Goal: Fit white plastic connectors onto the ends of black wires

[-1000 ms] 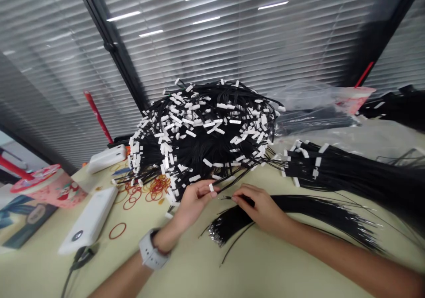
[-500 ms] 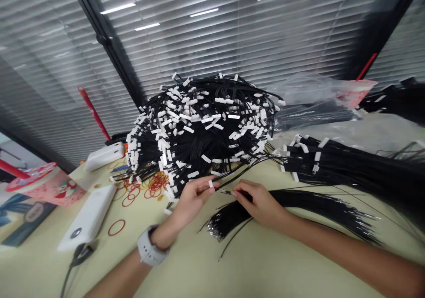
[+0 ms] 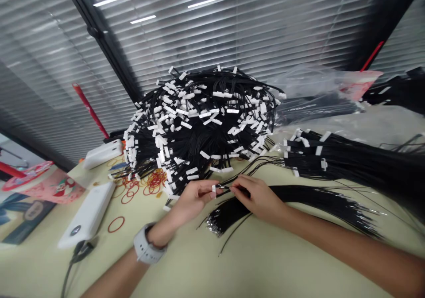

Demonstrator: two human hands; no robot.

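Observation:
My left hand [image 3: 192, 198] pinches a small white connector [image 3: 214, 188] between thumb and fingers. My right hand [image 3: 257, 196] pinches the metal-tipped end of a thin black wire [image 3: 225, 186] right against that connector. Under my right hand lies a loose bundle of black wires with bare metal ends [image 3: 229, 216]. Behind both hands rises a big heap of black wires fitted with white connectors [image 3: 202, 125]. A grey watch [image 3: 146, 247] sits on my left wrist.
Another bundle of connector-tipped wires [image 3: 332, 160] lies at the right, with clear plastic bags [image 3: 318, 94] behind it. Red rubber bands [image 3: 139, 185] are scattered at the left, by two white power banks [image 3: 88, 214] and a pink box [image 3: 49, 185]. Window blinds stand behind the table.
My right hand has brought the wire tip leftward until it meets the white connector in my left hand. The view has tilted slightly downward.

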